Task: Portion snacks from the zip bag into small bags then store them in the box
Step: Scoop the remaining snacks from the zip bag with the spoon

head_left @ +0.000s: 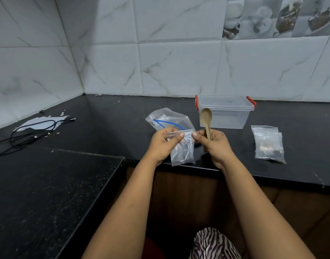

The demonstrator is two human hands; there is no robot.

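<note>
A small clear bag point(183, 152) with dark snacks at its bottom hangs above the counter's front edge. My left hand point(163, 144) pinches the left end of its top strip. My right hand point(214, 144) pinches the right end and also grips a wooden spoon point(206, 120), bowl pointing up. Behind the hands lies the larger zip bag point(169, 118) with a blue seal line, crumpled on the counter. The clear box point(225, 112) with red clips stands closed behind the spoon. Two filled small bags point(269, 144) lie flat to the right.
The black counter point(108, 128) runs along a tiled wall and turns toward me on the left. A black cable point(29, 133) and a white sheet point(40, 123) lie at the far left. Small white scraps are scattered near the corner.
</note>
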